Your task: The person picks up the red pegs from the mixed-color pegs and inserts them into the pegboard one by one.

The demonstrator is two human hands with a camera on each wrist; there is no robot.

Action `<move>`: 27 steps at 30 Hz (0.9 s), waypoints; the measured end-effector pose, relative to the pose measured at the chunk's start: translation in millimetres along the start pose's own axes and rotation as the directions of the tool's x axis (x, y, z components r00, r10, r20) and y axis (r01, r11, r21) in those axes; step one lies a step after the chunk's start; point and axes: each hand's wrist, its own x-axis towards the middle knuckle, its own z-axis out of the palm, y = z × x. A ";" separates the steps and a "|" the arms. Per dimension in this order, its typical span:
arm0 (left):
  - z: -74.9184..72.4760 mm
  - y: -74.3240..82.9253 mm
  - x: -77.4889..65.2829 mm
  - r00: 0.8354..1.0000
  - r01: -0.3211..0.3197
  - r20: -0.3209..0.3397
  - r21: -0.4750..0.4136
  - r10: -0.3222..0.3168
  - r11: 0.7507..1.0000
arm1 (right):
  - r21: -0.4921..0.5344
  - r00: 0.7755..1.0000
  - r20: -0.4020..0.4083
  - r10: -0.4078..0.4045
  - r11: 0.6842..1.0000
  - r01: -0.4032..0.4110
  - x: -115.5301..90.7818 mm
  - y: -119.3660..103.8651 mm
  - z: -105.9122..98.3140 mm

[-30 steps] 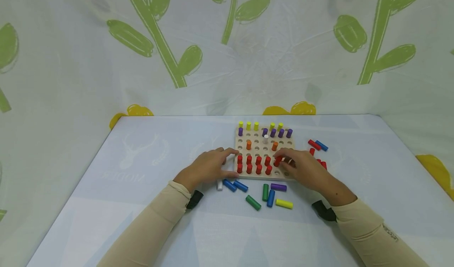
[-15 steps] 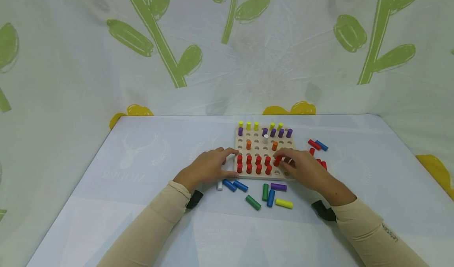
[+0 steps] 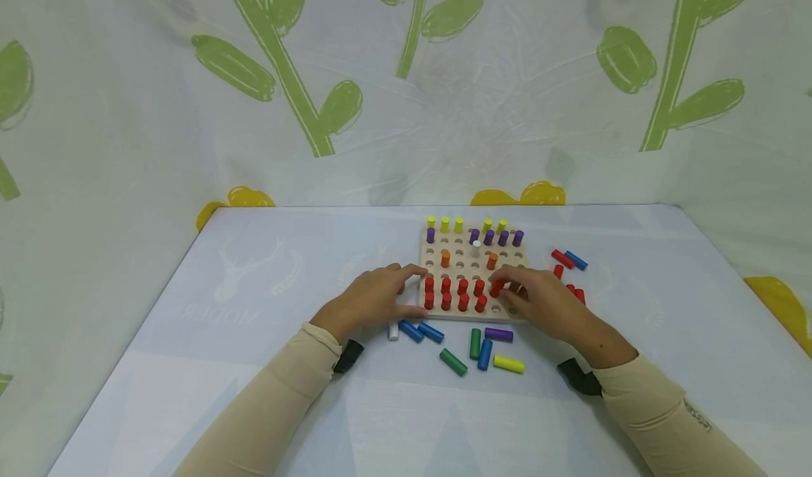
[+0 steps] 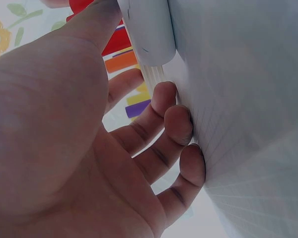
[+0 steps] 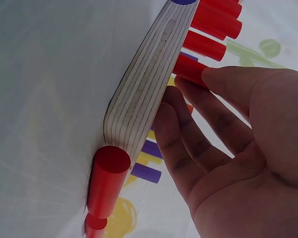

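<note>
1. The right hand's [image 3: 547,301] grip is pinched on a red peg [image 3: 496,290], in the second row from the near edge of the pegboard [image 5: 144,84]. Pushed at a slant, the peg could jam or tip.
2. A sideways slip might knock the standing neighbour peg [image 3: 478,288].
3. The left hand's [image 3: 371,297] thumb and forefinger are spread apart at the board's left edge; too light a hold could let it slide.
4. If the thumb shifts, the white peg [image 3: 393,330] might roll across the surface [image 3: 317,392].
5. Hidden: the held peg's base, the white peg's far end, and part of the loose red pegs [image 3: 580,296] behind the right hand.
</note>
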 end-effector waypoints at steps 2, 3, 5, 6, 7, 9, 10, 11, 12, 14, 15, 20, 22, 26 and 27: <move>0.0 0.4 0.1 1.000 -0.001 0.001 0.001 0.001 1.000 | -0.002 1.000 0.001 0.001 1.000 -0.001 -0.1 0.6 0.3; 0.0 0.5 0.2 1.000 0.001 0.001 0.001 -0.001 1.000 | -0.002 1.000 0.004 0.000 1.000 0.000 0.0 0.7 0.4; -0.1 0.7 0.1 1.000 0.004 0.004 0.000 -0.004 1.000 | -0.001 1.000 0.007 -0.004 1.000 0.004 0.4 1.0 0.5; -0.1 0.9 0.0 1.000 0.006 0.005 0.000 -0.006 1.000 | -0.002 1.000 0.008 -0.005 1.000 0.005 0.6 1.2 0.5; -0.2 1.0 -0.1 1.000 0.007 0.006 -0.002 -0.007 1.000 | -0.003 1.000 0.010 -0.006 1.000 0.006 0.7 1.4 0.6; -0.3 1.0 -0.2 1.000 0.011 0.008 -0.005 -0.011 1.000 | -0.006 1.000 0.010 -0.005 1.000 0.005 0.7 2.1 1.1; -0.4 1.2 -0.3 1.000 0.012 0.009 -0.007 -0.012 1.000 | -0.008 1.000 0.011 -0.005 1.000 0.005 0.8 2.3 1.3; -0.5 1.3 -0.4 1.000 0.013 0.009 -0.009 -0.013 1.000 | -0.009 1.000 0.011 -0.004 1.000 0.004 0.8 2.6 1.5; -0.5 1.4 -0.6 1.000 0.014 0.011 -0.010 -0.014 1.000 | -0.010 1.000 0.012 -0.001 1.000 0.001 0.6 2.8 1.7; -1.0 1.6 -0.5 1.000 0.014 0.011 -0.009 -0.014 1.000 | -0.007 1.000 0.012 0.001 1.000 -0.001 0.5 2.7 1.4; -1.2 1.8 -0.4 1.000 0.015 0.011 -0.009 -0.015 1.000 | -0.005 1.000 0.012 0.002 1.000 -0.002 0.5 2.6 1.2; -0.4 1.9 0.1 0.999 0.028 0.019 -0.018 -0.028 0.999 | 0.016 1.000 0.008 0.004 1.000 -0.004 -0.6 2.5 -0.4; 0.1 2.0 -0.3 0.999 0.032 0.021 -0.022 -0.032 0.999 | 0.024 1.000 0.002 -0.003 1.000 0.003 -1.2 2.6 -1.0; 0.1 2.2 -1.0 0.999 0.030 0.017 -0.022 -0.029 0.999 | 0.030 1.000 -0.017 -0.022 0.999 0.022 -2.4 3.2 -2.6; -0.1 2.3 -1.0 0.999 0.029 0.016 -0.021 -0.028 0.999 | 0.029 0.999 -0.022 -0.023 0.999 0.024 -2.5 3.5 -3.2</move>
